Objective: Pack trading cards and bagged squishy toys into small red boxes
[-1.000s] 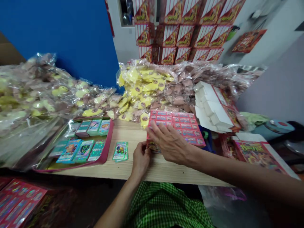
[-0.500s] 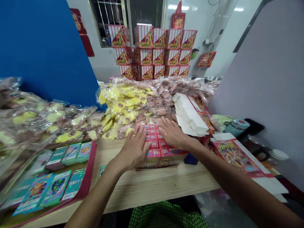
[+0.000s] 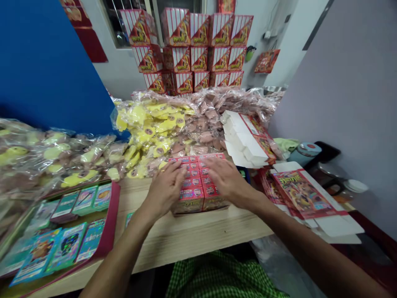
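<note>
Two rows of small red-and-pink printed boxes (image 3: 202, 196) stand packed together as one block on the wooden table, gold-patterned sides facing me. My left hand (image 3: 166, 186) rests along the block's left side and top edge, its fingers stretched forward and close together. On the right side lies my right hand (image 3: 231, 182), fingers extended over the upper edge and slightly blurred. Both palms touch the block from opposite sides, and the hands hide parts of the outer boxes.
Left is a red-rimmed tray (image 3: 112, 211) of card stacks (image 3: 68, 246). Bagged yellow plush pieces (image 3: 145, 124) and brown ones are heaped behind. Flattened printed cartons (image 3: 305, 192) and an open white carton (image 3: 245, 140) lie right. Stacked red boxes (image 3: 198, 33) stand at the back.
My hands have come down from spread over the top onto the block's two sides. More box tops show between them. The view has tilted down slightly.
</note>
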`<state>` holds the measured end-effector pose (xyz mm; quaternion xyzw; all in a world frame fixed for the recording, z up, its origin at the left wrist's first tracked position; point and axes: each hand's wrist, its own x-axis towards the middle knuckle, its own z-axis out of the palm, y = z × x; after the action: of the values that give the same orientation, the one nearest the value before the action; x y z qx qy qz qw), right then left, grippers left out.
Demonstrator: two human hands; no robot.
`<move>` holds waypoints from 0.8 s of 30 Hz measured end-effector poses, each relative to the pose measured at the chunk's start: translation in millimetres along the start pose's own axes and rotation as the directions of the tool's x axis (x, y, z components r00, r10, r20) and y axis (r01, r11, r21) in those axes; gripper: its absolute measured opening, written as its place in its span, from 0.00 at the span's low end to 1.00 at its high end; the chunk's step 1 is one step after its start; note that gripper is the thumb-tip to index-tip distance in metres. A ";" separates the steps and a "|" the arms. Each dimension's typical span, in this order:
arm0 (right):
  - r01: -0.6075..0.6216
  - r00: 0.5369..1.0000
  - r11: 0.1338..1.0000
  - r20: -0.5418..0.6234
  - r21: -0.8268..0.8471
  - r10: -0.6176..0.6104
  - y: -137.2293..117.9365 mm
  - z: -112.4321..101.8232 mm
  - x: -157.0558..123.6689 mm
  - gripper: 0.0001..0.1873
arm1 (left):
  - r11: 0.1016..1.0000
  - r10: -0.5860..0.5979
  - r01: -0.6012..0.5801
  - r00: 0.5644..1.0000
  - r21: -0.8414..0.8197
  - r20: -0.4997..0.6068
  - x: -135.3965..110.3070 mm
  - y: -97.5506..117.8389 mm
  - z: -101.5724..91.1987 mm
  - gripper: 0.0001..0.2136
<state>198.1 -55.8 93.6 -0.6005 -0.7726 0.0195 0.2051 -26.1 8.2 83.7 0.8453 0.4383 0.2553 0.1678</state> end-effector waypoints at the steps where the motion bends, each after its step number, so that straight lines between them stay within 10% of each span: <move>1: -0.021 0.999 0.998 -0.037 0.057 0.023 6.5 -4.3 -5.8 0.28 | 0.998 0.005 -0.008 0.999 -0.064 -0.048 -2.7 -2.6 -6.6 0.24; 4: 0.058 0.998 0.997 -0.029 0.041 -0.057 19.5 -16.4 -26.2 0.34 | 0.993 0.073 -0.084 0.991 -0.088 -0.112 -5.5 -8.3 -22.2 0.28; 11: 0.210 0.955 0.972 0.234 -0.107 -0.181 22.2 -10.8 -28.0 0.32 | 0.980 0.166 -0.193 0.934 0.057 0.318 16.7 -9.7 -11.5 0.35; 17: 0.145 0.985 0.950 0.052 0.276 -0.165 34.9 2.5 -29.0 0.34 | 0.964 0.114 -0.098 0.992 -0.249 0.053 8.0 -12.7 0.7 0.26; 19: 0.003 0.998 0.790 -0.057 0.613 0.040 41.2 12.2 -33.7 0.35 | 0.831 -0.105 -0.024 0.974 -0.556 -0.199 -3.5 -17.7 10.7 0.25; 21: -0.108 0.924 0.386 -0.050 0.916 0.378 46.2 26.7 -35.8 0.35 | 0.576 -0.423 -0.018 0.849 -0.817 -0.317 -17.3 -24.2 27.1 0.28; 24: -0.132 0.800 -0.087 0.158 0.987 0.579 47.0 52.0 -32.5 0.34 | 0.241 -0.631 0.060 0.768 -0.969 -0.110 -37.4 -31.0 61.0 0.33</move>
<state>230.0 -61.9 23.5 -0.4659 -0.2969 0.5000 0.6669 -29.3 -9.0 7.7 0.3708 0.4190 0.6134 0.5574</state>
